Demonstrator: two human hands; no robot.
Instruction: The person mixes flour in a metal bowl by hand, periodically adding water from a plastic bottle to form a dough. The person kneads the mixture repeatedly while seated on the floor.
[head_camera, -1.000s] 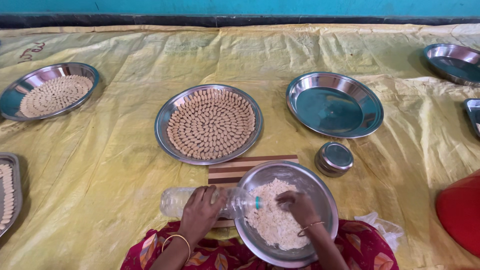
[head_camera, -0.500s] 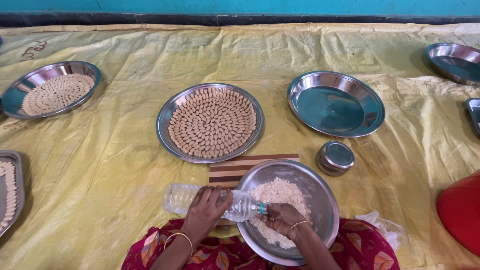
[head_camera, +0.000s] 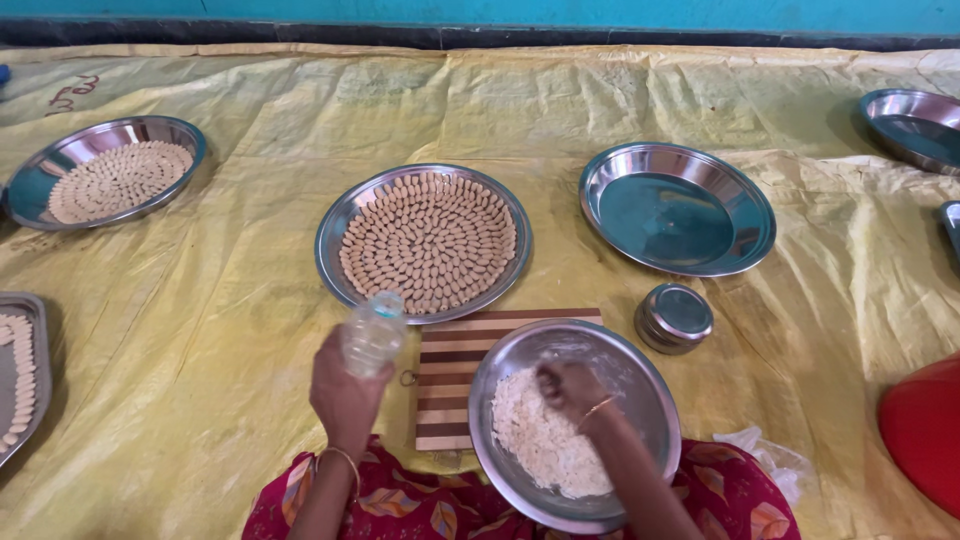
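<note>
My left hand (head_camera: 345, 395) grips a clear plastic bottle (head_camera: 372, 330), held upright to the left of a striped wooden board (head_camera: 447, 380). My right hand (head_camera: 568, 385) is down in a steel bowl (head_camera: 640, 380) on my lap, its fingers bent in the white crumbly dough (head_camera: 535, 445). Just beyond the board sits a steel plate (head_camera: 335, 235) filled with rings of small tan dough pieces (head_camera: 428, 240).
An empty steel plate (head_camera: 678, 207) and a small lidded steel tin (head_camera: 674, 317) lie to the right. Another filled plate (head_camera: 100, 170) is far left, a tray (head_camera: 20, 375) at the left edge. A yellow sheet (head_camera: 200, 330) covers the floor. A red object (head_camera: 925, 430) is at right.
The bottle was lying tilted toward the bowl with my right hand at its cap end; now my left hand has stood it upright away from the bowl, and my right hand is back in the dough.
</note>
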